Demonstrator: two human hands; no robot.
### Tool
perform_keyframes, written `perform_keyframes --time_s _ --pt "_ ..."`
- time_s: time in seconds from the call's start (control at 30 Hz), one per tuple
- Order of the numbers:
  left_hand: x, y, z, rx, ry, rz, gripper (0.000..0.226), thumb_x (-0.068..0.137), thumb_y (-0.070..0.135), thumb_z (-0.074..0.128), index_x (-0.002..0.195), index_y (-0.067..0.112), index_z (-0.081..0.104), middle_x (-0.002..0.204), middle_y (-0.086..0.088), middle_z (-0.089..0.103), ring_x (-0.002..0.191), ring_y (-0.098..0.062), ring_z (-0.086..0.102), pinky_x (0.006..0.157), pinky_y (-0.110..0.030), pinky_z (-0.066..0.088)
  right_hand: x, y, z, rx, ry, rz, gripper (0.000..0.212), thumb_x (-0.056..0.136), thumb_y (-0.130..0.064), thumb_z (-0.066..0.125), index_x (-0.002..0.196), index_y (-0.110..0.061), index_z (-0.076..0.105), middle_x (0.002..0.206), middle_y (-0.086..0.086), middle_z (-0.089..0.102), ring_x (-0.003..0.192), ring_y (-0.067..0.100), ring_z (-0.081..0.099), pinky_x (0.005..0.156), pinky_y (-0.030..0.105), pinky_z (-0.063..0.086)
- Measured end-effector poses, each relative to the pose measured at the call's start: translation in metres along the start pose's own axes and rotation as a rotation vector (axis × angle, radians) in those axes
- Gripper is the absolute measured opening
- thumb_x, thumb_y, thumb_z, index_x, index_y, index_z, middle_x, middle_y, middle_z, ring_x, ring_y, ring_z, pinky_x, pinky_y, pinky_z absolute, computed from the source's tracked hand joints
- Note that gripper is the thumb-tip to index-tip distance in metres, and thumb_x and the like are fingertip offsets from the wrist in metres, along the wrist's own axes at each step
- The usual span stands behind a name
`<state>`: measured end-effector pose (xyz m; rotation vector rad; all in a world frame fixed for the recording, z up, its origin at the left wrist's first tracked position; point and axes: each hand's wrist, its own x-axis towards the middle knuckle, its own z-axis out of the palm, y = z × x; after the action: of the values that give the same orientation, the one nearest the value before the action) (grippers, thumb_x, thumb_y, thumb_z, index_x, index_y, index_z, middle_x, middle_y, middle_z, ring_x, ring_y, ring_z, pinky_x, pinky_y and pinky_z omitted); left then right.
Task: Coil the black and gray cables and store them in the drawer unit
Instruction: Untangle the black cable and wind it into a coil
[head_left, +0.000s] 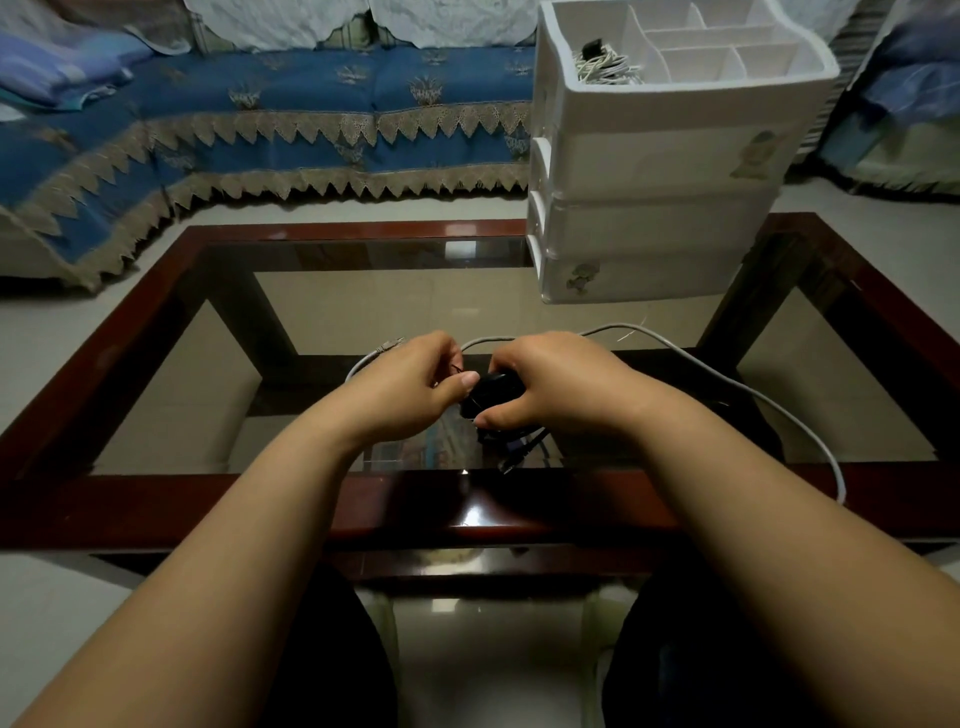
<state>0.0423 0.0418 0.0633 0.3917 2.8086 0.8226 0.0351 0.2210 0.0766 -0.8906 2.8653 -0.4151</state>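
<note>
Black cable: bunched into a coil above the near middle of the glass table, its plug ends dangling below the bundle.
Right hand: fingers and thumb curled round the black bundle, gripping it from the right.
Left hand: thumb and fingertips pinching something thin at the bundle's left side, possibly a tie or the cable's tail; too small to tell which.
Gray cable: lying loose on the glass, running from a plug far left of the hands, behind them, then sweeping right and down to the near rail.
Drawer unit: white, at the far right of the table, all drawers closed; its open top tray holds a pale coiled cable.
Step in hand: by my reading, securing the black coil.
Next move: likely finish the wrap while the right hand's grip keeps the loops together, then carry the coil far right to the unit; the gray cable is not yet coiled.
</note>
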Motion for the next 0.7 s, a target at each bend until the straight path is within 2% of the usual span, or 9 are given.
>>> perform_keyframes --time_s 0.17,0.23,0.3,0.37,0.43,0.53,0.7 --pt "-0.001 -0.0013 -0.0052 0.05 -0.127 0.088 0.012 0.099 0.034 0.046 0.088 0.033 0.05 0.083 0.01 0.055 0.073 -0.005 0.051 0.062 -0.024 0.037 -0.003 -0.0024 -0.0074 -0.013 -0.035 -0.04 0.03 0.078 -0.052 0.068 0.089 -0.027 0.054 0.071 -0.011 0.05 0.071 0.013 0.05 0.051 0.022 0.029" --pt "-0.0009 -0.0006 -0.0077 0.057 -0.138 0.102 0.013 0.099 0.033 0.046 0.09 0.028 0.055 0.08 0.008 0.056 0.07 -0.005 0.051 0.06 -0.023 0.036 -0.004 -0.0047 -0.0091 -0.033 -0.045 -0.048 0.029 0.078 -0.052 0.068 0.087 -0.029 0.051 0.068 -0.013 0.047 0.067 0.01 0.048 0.05 0.022 0.026" --pt "-0.0004 0.0003 -0.0087 0.106 -0.151 0.1 0.02 0.099 0.035 0.046 0.095 0.023 0.061 0.081 0.003 0.06 0.072 -0.011 0.055 0.061 -0.028 0.042 -0.004 -0.0072 -0.0083 -0.081 -0.048 -0.061 0.03 0.079 -0.053 0.067 0.086 -0.029 0.049 0.066 -0.014 0.043 0.064 0.01 0.044 0.05 0.021 0.022" --pt "-0.0001 0.0 -0.008 0.165 -0.154 0.094 0.025 0.098 0.038 0.045 0.098 0.02 0.063 0.084 -0.002 0.064 0.076 -0.017 0.059 0.068 -0.035 0.047 -0.0034 -0.009 -0.006 -0.132 -0.041 -0.08 0.032 0.079 -0.054 0.066 0.085 -0.029 0.047 0.066 -0.014 0.04 0.067 0.012 0.041 0.05 0.021 0.02" --pt "-0.0013 -0.0004 -0.0063 0.199 -0.132 0.088 0.026 0.098 0.039 0.046 0.095 0.019 0.063 0.082 -0.004 0.064 0.075 -0.019 0.059 0.067 -0.035 0.046 -0.0027 -0.0094 -0.0048 -0.162 -0.037 -0.088 0.032 0.079 -0.054 0.065 0.088 -0.027 0.051 0.066 -0.013 0.038 0.071 0.014 0.041 0.052 0.021 0.019" --pt "-0.0025 0.0 -0.0042 0.16 -0.114 0.098 0.021 0.097 0.036 0.05 0.092 0.019 0.062 0.081 -0.004 0.062 0.073 -0.019 0.057 0.067 -0.036 0.046 -0.0016 -0.009 -0.0042 -0.181 -0.051 -0.087 0.035 0.079 -0.054 0.065 0.096 -0.024 0.057 0.066 -0.013 0.039 0.072 0.016 0.042 0.052 0.021 0.02" --pt "-0.004 -0.0008 -0.0016 0.075 -0.18 0.13 0.014 0.095 0.027 0.055 0.082 0.025 0.055 0.077 0.004 0.055 0.071 -0.012 0.05 0.066 -0.029 0.04 -0.0025 -0.0083 -0.0044 -0.173 -0.111 -0.084 0.033 0.076 -0.055 0.067 0.085 -0.028 0.05 0.066 -0.012 0.043 0.063 0.01 0.042 0.05 0.024 0.026"
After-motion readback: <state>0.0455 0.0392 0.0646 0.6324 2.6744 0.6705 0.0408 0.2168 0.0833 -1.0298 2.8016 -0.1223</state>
